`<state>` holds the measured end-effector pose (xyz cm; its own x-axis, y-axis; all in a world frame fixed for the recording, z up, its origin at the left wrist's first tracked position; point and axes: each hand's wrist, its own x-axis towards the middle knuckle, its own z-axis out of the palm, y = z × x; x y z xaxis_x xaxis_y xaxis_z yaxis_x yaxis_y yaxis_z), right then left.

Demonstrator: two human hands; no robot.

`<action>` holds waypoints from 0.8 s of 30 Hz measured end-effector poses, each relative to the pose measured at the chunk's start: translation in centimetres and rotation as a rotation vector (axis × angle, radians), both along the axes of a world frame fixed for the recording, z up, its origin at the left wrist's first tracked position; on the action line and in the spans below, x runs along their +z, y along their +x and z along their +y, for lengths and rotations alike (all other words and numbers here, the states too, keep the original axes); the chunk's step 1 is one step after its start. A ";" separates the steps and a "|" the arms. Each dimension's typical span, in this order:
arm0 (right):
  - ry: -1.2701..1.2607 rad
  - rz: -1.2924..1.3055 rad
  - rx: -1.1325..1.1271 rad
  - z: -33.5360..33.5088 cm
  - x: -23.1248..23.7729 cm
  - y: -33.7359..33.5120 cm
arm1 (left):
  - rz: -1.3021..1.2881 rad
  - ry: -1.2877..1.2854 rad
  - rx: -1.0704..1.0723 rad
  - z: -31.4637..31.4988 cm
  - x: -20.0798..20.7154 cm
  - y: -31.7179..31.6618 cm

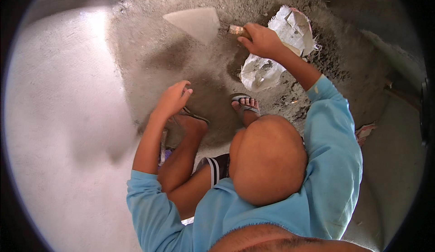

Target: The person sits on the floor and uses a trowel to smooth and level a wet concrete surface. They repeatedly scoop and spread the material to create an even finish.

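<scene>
My right hand (260,41) is wrapped round the handle of a pointing trowel (195,23). Its flat triangular blade, coated in grey, points left above the rough cement-coloured ground (149,70). My left hand (175,98) hangs above my left foot with its fingers loosely bent and apart, and nothing shows in it. Just beyond and under my right wrist lies a torn white woven sack (263,74), crumpled on the ground.
A smooth pale grey surface (68,102) fills the left side. Loose dark mortar crumbs (333,61) lie around the sack. My right foot in a flip-flop (247,104) stands near it. A small reddish scrap (364,133) rests by my right elbow.
</scene>
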<state>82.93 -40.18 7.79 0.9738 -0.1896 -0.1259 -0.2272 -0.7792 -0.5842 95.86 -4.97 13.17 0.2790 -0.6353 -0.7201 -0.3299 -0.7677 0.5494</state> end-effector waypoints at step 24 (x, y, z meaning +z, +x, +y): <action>0.911 0.339 -0.550 -2.0 -9.5 -1.1 | 0.145 -0.089 0.492 3.6 1.3 1.6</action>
<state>81.85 -42.23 -1.67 0.6748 -0.2856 -0.6805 -0.6650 0.1644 -0.7285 97.45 -1.33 14.44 0.4613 -0.5150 -0.7225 0.1427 -0.7607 0.6333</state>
